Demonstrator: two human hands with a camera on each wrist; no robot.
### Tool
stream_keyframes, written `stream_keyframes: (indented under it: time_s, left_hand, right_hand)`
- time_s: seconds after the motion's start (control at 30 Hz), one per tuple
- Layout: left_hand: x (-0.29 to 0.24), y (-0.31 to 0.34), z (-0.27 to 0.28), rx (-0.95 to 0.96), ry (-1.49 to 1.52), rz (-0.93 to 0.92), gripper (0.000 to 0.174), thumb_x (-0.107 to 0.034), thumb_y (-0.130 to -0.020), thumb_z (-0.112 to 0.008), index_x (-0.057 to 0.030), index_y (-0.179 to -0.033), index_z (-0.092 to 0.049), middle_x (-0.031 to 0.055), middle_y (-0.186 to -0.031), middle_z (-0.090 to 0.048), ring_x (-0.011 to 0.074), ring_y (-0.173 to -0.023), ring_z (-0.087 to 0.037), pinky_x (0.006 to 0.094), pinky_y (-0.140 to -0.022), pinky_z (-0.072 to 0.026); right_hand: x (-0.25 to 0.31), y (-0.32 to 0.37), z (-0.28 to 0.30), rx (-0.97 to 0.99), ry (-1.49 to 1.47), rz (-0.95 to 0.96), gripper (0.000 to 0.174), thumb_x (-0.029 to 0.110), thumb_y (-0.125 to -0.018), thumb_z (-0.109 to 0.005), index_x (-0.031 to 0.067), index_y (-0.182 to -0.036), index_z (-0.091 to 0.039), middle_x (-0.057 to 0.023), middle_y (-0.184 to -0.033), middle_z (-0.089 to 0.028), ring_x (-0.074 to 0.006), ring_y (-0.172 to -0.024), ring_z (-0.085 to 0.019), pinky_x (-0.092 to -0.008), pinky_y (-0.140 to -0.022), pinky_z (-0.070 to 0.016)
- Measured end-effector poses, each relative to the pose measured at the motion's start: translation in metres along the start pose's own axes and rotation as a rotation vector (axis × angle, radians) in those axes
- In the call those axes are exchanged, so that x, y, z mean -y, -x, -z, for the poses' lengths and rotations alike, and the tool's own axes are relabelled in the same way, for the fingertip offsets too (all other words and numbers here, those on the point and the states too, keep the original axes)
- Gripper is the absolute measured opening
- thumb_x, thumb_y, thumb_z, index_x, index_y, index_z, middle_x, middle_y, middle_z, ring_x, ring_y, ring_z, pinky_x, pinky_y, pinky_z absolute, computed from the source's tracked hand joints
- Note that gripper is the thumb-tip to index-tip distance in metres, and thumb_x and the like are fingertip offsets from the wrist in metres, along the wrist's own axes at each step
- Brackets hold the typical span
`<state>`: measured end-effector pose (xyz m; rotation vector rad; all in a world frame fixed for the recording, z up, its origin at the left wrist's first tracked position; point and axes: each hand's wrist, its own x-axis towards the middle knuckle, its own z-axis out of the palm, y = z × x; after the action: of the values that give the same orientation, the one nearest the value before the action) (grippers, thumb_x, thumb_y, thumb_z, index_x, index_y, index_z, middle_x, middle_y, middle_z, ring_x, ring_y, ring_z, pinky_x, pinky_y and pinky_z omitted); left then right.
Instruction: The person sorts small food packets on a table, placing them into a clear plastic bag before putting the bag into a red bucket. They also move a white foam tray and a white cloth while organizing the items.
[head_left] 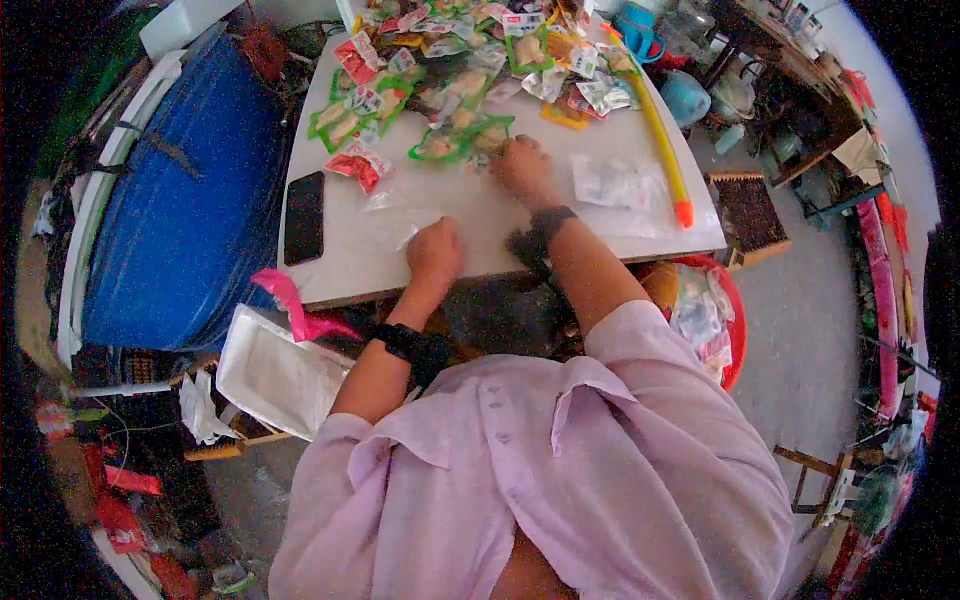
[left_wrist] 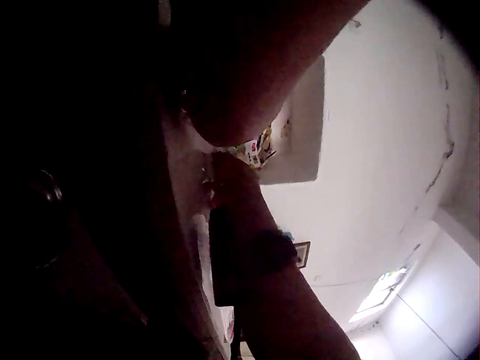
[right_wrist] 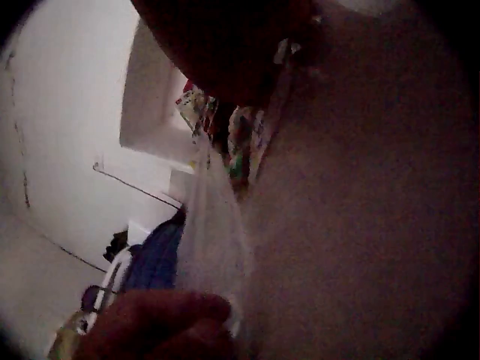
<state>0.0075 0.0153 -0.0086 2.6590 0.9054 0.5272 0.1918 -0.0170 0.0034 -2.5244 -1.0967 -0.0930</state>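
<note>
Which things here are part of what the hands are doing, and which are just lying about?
In use: left hand, clear bag, right hand, green packets.
Lying about: phone, yellow pole, red basket.

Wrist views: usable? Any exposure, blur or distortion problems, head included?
Head view: heavy fisheye, black vignette, even daylight, white table slightly washed out, left hand and right hand fairly sharp. Left wrist view: underexposed, left hand a dark silhouette against bright wall. Right wrist view: soft close-range blur, clear bag smeared.
</note>
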Motion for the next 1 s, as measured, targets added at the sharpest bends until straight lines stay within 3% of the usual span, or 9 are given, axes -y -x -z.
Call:
stream_keyframes:
  time_s: [0.1,0.3,0.4,0.5,0.6,0.63,0.8,0.93,1.0]
  left_hand:
    - [-0.002,0.0,0.001,-0.026,-0.023,-0.007,0.011,-0.016,-0.068,-0.045,-0.0049,-0.067,-0.046,0.0148,-0.06,-0.052,0.0335,-0.06,-0.051,0.0434,-0.054,-0.0394]
    - [-0.012,-0.002,0.002,0.019,-0.033,0.019,0.011,-0.016,-0.069,-0.044,-0.0052,-0.07,-0.046,0.0156,-0.061,-0.052,0.0332,-0.06,-0.052,0.0435,-0.054,-0.0394]
    - [-0.017,-0.004,0.001,0.03,-0.002,0.015,0.011,-0.016,-0.07,-0.044,-0.0049,-0.072,-0.045,0.0157,-0.062,-0.052,0.0331,-0.061,-0.052,0.0435,-0.054,-0.0394]
    - [-0.015,-0.001,-0.008,-0.045,0.067,-0.049,0.013,-0.016,-0.07,-0.044,-0.0052,-0.076,-0.046,0.0159,-0.064,-0.053,0.0331,-0.062,-0.052,0.0434,-0.055,-0.0395]
    - [-0.016,0.0,-0.009,0.029,0.114,-0.004,0.025,-0.02,-0.071,-0.044,-0.0075,-0.092,-0.046,0.0164,-0.076,-0.054,0.0333,-0.068,-0.052,0.0418,-0.062,-0.0404]
    - [-0.018,0.0,-0.008,0.087,0.122,0.034,0.031,-0.022,-0.071,-0.044,-0.0086,-0.099,-0.046,0.0166,-0.082,-0.055,0.0334,-0.071,-0.052,0.041,-0.065,-0.0408]
    - [-0.026,0.007,0.001,0.074,0.184,0.076,0.031,-0.018,-0.069,-0.044,-0.0086,-0.098,-0.047,0.0169,-0.078,-0.055,0.033,-0.07,-0.052,0.0413,-0.063,-0.0403]
    - [-0.022,0.009,-0.004,0.042,0.222,0.05,0.031,-0.017,-0.068,-0.044,-0.0091,-0.098,-0.047,0.0163,-0.077,-0.055,0.0329,-0.07,-0.052,0.0414,-0.062,-0.0401]
    - [-0.021,0.01,0.001,0.156,0.275,0.091,0.031,-0.018,-0.07,-0.045,-0.0091,-0.1,-0.046,0.0164,-0.076,-0.055,0.032,-0.071,-0.052,0.0406,-0.063,-0.0403]
  right_hand:
    - [-0.003,-0.003,-0.009,-0.05,-0.427,-0.097,0.03,0.029,-0.068,-0.051,0.0002,-0.075,-0.051,-0.0122,-0.067,-0.052,-0.0255,-0.068,-0.052,-0.0338,-0.059,-0.0405]
    - [-0.03,0.033,0.037,-0.031,-0.981,-0.183,0.015,0.015,-0.072,-0.053,0.0026,-0.079,-0.051,-0.0065,-0.069,-0.054,-0.0153,-0.059,-0.049,-0.0252,-0.051,-0.04]
    - [-0.034,0.058,0.068,0.006,-0.878,-0.169,0.012,0.014,-0.072,-0.053,0.0026,-0.076,-0.051,-0.0039,-0.066,-0.052,-0.0114,-0.057,-0.046,-0.023,-0.049,-0.0384]
    - [-0.047,0.083,0.09,0.3,-0.961,-0.065,0.012,0.014,-0.071,-0.055,0.0032,-0.075,-0.051,-0.0038,-0.067,-0.052,-0.0123,-0.059,-0.047,-0.0241,-0.051,-0.0392]
    - [-0.057,0.091,0.08,0.321,-0.776,0.201,0.013,0.014,-0.068,-0.056,0.0042,-0.076,-0.052,-0.0027,-0.068,-0.052,-0.0128,-0.06,-0.048,-0.0252,-0.053,-0.04]
    - [-0.058,0.091,0.08,0.348,-0.765,0.2,0.013,0.014,-0.068,-0.056,0.0044,-0.076,-0.052,-0.003,-0.068,-0.052,-0.0133,-0.06,-0.048,-0.0258,-0.054,-0.0403]
    - [-0.053,0.089,0.079,0.545,-0.8,0.107,0.015,0.016,-0.068,-0.054,0.0046,-0.078,-0.053,-0.0067,-0.071,-0.054,-0.0176,-0.063,-0.051,-0.0292,-0.057,-0.0417]
    - [-0.06,0.081,0.069,0.605,-0.652,0.173,0.018,0.019,-0.069,-0.051,0.0044,-0.079,-0.053,-0.009,-0.074,-0.054,-0.0206,-0.066,-0.052,-0.031,-0.059,-0.0419]
    - [-0.055,0.079,0.076,0.59,-0.506,0.214,0.019,0.02,-0.069,-0.05,0.0045,-0.079,-0.053,-0.009,-0.075,-0.054,-0.0216,-0.067,-0.053,-0.0314,-0.059,-0.0418]
